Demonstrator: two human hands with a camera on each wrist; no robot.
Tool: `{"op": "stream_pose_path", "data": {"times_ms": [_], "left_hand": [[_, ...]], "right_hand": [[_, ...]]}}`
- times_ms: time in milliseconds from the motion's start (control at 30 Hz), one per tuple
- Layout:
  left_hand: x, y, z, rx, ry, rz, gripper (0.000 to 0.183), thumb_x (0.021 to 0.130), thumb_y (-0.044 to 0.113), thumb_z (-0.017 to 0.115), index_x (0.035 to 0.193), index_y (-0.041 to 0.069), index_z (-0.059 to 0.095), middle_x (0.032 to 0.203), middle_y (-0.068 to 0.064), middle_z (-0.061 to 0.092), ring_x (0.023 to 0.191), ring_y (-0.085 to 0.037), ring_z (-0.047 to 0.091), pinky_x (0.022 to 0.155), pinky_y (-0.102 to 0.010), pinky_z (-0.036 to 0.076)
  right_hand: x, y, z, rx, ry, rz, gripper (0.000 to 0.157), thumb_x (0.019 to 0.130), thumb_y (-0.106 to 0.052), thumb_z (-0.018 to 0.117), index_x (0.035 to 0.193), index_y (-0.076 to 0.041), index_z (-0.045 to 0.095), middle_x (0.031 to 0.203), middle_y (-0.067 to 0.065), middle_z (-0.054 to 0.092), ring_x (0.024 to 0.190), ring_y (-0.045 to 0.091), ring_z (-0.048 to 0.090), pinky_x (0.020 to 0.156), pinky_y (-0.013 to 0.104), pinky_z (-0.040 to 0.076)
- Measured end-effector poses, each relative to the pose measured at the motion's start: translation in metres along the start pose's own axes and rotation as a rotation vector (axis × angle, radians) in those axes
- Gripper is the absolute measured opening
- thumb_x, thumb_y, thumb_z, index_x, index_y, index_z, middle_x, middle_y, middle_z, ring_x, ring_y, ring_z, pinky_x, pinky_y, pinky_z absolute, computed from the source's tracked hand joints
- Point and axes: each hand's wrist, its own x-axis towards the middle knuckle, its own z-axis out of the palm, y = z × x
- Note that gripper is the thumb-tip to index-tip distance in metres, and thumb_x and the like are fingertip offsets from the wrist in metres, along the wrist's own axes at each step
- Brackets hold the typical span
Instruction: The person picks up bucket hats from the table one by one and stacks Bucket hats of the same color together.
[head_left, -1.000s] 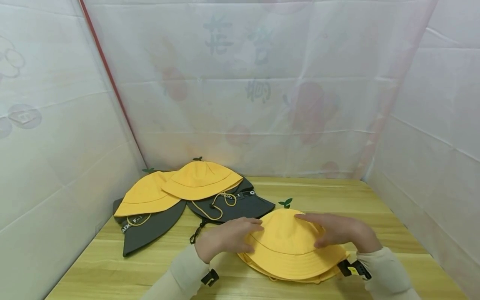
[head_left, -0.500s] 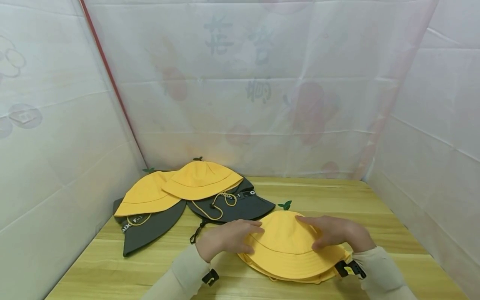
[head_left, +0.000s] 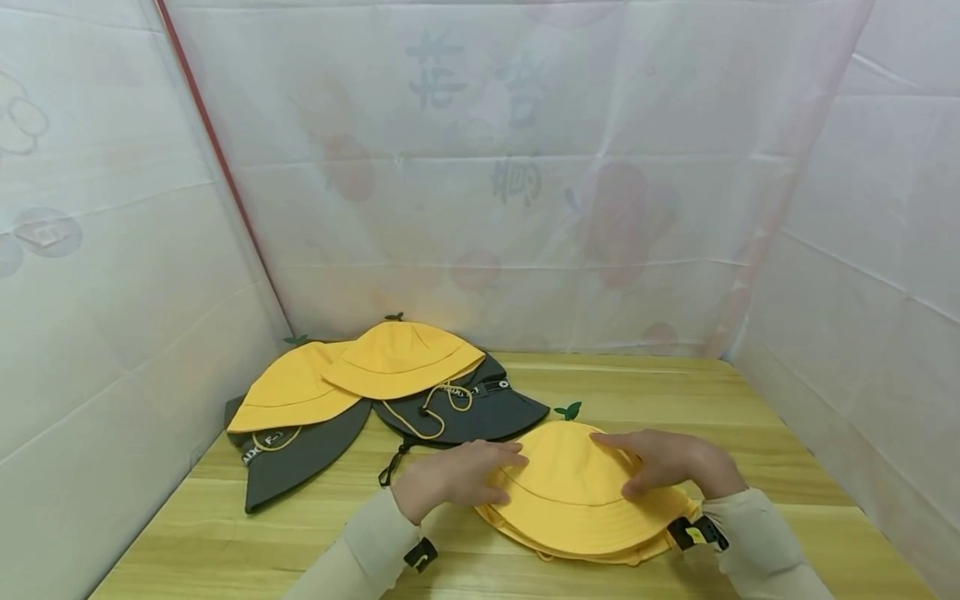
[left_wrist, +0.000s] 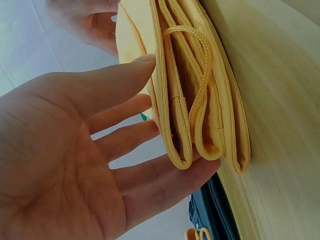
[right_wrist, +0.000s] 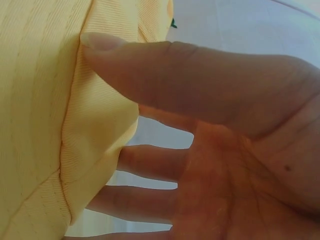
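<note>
Flanking the yellow stack (head_left: 573, 500) on the bench (head_left: 652, 387), left hand (head_left: 457, 477) and right hand (head_left: 678, 462) touch it, both spread; beyond the left hand, yellow hats (head_left: 405, 358) already overlie dark hats (head_left: 483, 421); stacking seems done, release remaining.

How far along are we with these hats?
Looks done: two yellow hats rest on dark hats at the back left, untouched. In hand: the left hand and right hand touch opposite sides of the front yellow hat, with more yellow layers beneath it. Probably remaining: final placing and letting go, since both hands are on it.
</note>
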Motion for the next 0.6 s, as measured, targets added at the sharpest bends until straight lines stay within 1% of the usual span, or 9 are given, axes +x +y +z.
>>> {"op": "stream_pose_path", "data": {"times_ms": [333,600], "left_hand": [[-0.0005,0.0005,-0.0001,0.004,-0.007,-0.002,0.058,0.099,0.030,0.070,0.154,0.022,0.051,0.166,0.000,0.039,0.151,-0.021,0.043,0.122,-0.040,0.040],[0.0011,-0.0007,0.0006,-0.007,-0.015,-0.009,0.056,0.101,0.029,0.068,0.154,0.022,0.050,0.167,0.001,0.038,0.152,-0.022,0.042,0.122,-0.038,0.040]], "right_hand": [[0.0029,0.0004,0.0017,0.002,-0.005,0.031,0.086,0.086,-0.019,0.084,0.159,-0.010,0.041,0.154,0.028,0.048,0.141,0.051,0.047,0.112,0.066,0.040],[0.0064,0.0007,0.0011,-0.036,-0.012,0.015,0.086,0.085,-0.018,0.083,0.159,-0.008,0.040,0.154,0.029,0.049,0.140,0.050,0.048,0.114,0.065,0.040]]}}
